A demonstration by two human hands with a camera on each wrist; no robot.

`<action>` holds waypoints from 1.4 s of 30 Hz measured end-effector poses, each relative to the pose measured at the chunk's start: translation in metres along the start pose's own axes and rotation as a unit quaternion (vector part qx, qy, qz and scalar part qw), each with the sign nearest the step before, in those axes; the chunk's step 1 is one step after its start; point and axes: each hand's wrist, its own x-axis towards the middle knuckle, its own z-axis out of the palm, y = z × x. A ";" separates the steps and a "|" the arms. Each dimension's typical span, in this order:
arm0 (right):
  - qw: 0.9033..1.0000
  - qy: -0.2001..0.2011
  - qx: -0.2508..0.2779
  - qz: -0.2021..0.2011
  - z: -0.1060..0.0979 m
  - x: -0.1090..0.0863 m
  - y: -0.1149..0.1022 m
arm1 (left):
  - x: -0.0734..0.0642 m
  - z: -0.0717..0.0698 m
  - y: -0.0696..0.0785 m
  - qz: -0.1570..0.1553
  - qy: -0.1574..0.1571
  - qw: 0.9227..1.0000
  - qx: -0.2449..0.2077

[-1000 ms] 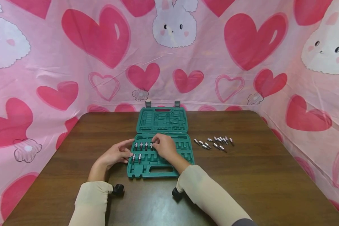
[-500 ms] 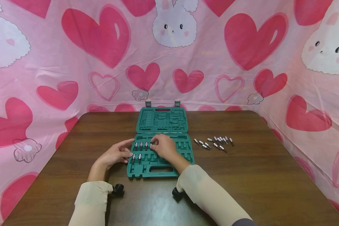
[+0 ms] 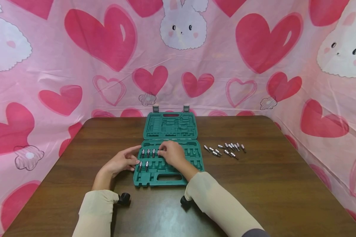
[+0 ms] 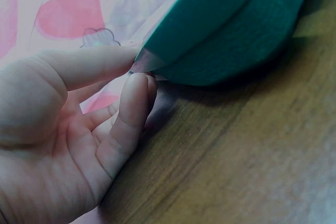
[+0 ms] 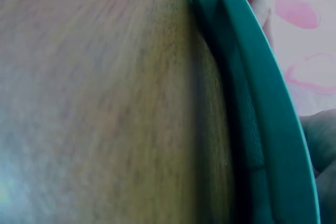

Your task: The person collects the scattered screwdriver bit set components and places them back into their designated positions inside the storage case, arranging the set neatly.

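Observation:
A green socket case [image 3: 169,177] lies unfolded on the table, its lid flat behind its base. My left hand [image 3: 120,162] holds the case's left edge; in the left wrist view the thumb [image 4: 100,65] meets the rim with a fingertip close beside it. Over the upper row my right hand [image 3: 172,154] pinches a small bit socket, mostly hidden behind the fingertips. Left of it, three silver-and-dark bit sockets [image 3: 148,153] stand in slots. Two more [image 3: 146,165] sit in the lower row. In the right wrist view the case wall [image 5: 262,93] covers most of the hand.
Several loose bit sockets [image 3: 232,146] lie scattered on the brown wooden table [image 3: 270,181], right of the case. A pink curtain with hearts and rabbits [image 3: 178,59] surrounds the table at the back and sides. Black wrist cameras [image 3: 124,199] sit below both sleeves.
My right fingertips have shifted slightly left and down at the fourth upper slot, covering more of the bit socket there. My left hand and the case have stayed put.

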 end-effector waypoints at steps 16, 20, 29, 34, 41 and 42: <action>1.000 -0.014 -0.012 -0.008 0.000 0.000 0.000 | -0.001 0.000 0.001 -0.001 0.001 1.000 0.004; 1.000 -0.011 -0.013 -0.004 0.000 0.000 -0.001 | -0.001 0.000 0.002 -0.001 0.002 1.000 0.003; 0.999 -0.017 -0.030 -0.003 0.001 0.005 0.000 | -0.001 0.000 0.001 -0.001 0.002 1.000 0.000; 0.999 -0.033 -0.040 0.003 0.000 0.009 0.000 | 0.001 -0.001 -0.002 0.000 0.005 1.000 0.004; 0.998 -0.032 -0.039 0.030 -0.001 0.012 -0.002 | 0.002 0.000 -0.002 0.001 0.003 1.000 0.003; 0.998 -0.031 -0.035 0.035 -0.002 0.012 -0.002 | 0.002 0.000 -0.001 -0.002 0.005 1.000 0.004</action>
